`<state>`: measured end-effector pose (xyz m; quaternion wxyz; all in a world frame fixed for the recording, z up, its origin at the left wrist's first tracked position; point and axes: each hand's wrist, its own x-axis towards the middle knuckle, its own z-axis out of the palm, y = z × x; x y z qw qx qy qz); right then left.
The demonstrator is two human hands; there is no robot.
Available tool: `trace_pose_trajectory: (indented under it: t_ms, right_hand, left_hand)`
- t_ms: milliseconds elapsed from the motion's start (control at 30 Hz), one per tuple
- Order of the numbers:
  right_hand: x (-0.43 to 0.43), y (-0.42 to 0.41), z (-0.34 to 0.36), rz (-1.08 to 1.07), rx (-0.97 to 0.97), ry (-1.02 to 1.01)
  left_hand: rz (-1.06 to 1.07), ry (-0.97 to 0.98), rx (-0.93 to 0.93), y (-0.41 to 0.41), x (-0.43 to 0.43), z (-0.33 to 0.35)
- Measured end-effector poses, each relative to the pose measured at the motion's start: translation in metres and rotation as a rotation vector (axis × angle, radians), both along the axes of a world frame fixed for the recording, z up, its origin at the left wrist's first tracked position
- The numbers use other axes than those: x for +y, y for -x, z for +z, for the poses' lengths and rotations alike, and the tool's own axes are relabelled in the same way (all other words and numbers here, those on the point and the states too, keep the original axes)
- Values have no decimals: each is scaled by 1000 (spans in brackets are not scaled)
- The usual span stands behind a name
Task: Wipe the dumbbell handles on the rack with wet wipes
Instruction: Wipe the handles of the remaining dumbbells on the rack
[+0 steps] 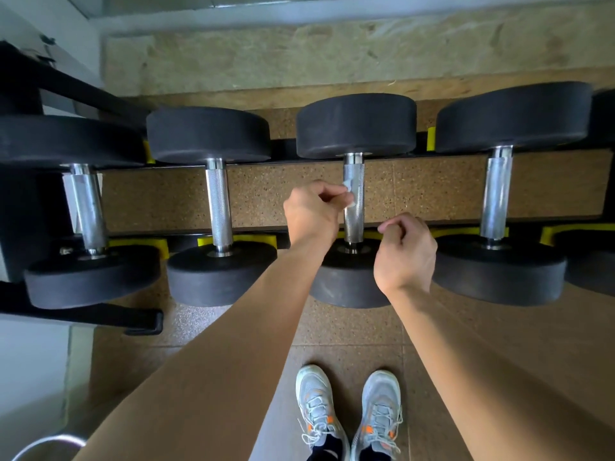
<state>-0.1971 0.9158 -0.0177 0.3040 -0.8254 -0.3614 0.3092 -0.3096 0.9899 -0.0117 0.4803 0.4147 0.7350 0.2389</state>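
Observation:
Several black dumbbells with knurled steel handles lie across a black rack with yellow saddles. My left hand pinches a small white wet wipe against the left side of the third dumbbell handle. My right hand hovers just right of that handle's near end, fingers curled, nothing visible in it. Neighbouring handles stand to the left and right.
The rack stands on a speckled brown floor in front of a stone ledge. My grey shoes are below the hands. A white wall and a metal rim lie at the lower left.

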Motion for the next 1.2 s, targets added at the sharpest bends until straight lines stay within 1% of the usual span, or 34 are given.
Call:
trace_pose_trajectory:
  t_ms: [67,233,333,433,500,633,700,767,867,967,1033,1133,1200]
  right_hand:
    - [0,1,-1,2,4,-1]
    - [1,0,-3,30,-1,-2]
    - [2,-1,-2,38,3,4]
    - [2,-1,-2,38,14,6]
    - [1,-1,-2,44,17,10]
    - [1,-2,-3,63,24,22]
    - [1,-3,-5,64,19,33]
    - [1,-3,-5,65,22,31]
    - [1,-2,-4,57,21,24]
    - [1,-3,-3,49,17,32]
    - [2,-3,-4,56,15,34]
    - [2,-2,-4,59,15,27]
    - [2,-1,-3,55,12,23]
  left_hand:
    - [-14,-7,18,0,2,3]
    - [93,-119,6,-11,24,13]
    - [33,-89,32,-8,14,8]
    - [-49,-8,48,1,-6,0]
    - [-56,4,56,2,-5,1]
    - [106,-49,30,-10,18,8]
    - [141,-55,40,-16,19,7]
    - [91,-24,73,-12,7,5]
    - [-50,99,90,4,-17,2]
    - [-149,158,108,13,-21,1]
    - [-103,146,83,11,-13,3]
    - [41,79,19,5,-6,4]
    - [18,57,25,5,-12,3]
